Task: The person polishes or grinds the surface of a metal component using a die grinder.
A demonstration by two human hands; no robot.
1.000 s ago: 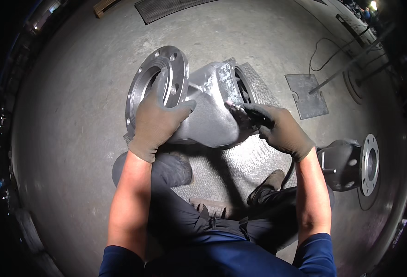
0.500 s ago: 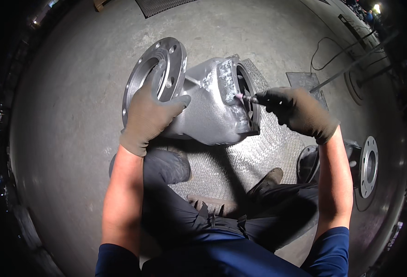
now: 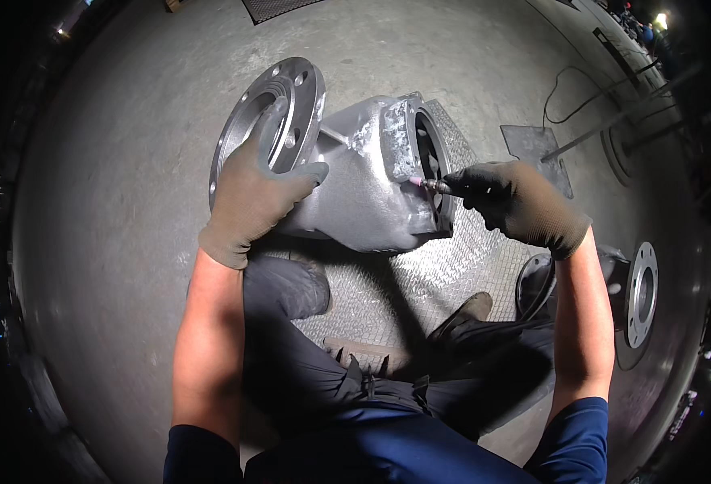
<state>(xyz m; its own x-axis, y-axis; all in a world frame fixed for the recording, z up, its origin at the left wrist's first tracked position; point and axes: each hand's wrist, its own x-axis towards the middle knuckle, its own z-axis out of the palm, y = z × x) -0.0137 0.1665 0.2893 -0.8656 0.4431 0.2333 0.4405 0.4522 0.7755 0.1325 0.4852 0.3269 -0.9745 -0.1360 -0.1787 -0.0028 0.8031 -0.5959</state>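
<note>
A grey cast metal valve body [image 3: 355, 189] lies on its side in front of me, its bolt-holed flange [image 3: 309, 89] on the left. My gloved left hand [image 3: 259, 181] grips that flange, fingers inside the bore and thumb over the outer side. In my gloved right hand [image 3: 521, 202] is a die grinder [image 3: 438, 186], its body mostly hidden by the fingers. The pink grinding stone [image 3: 417, 182] at its tip meets the casting beside the right-hand opening [image 3: 432, 153]. Bright scuffed patches [image 3: 396, 133] mark the metal there.
Beneath the casting is a textured metal plate [image 3: 452, 266], close to my boots [image 3: 472, 310]. Another flanged casting [image 3: 642, 294] rests on the floor at right. A flat dark plate [image 3: 533, 149], a rod and a thin cable [image 3: 550, 97] lie farther back on the right.
The grinder tip has moved slightly down along the casting's edge, with my right hand following. The flange and my left hand have shifted a little left in the picture.
</note>
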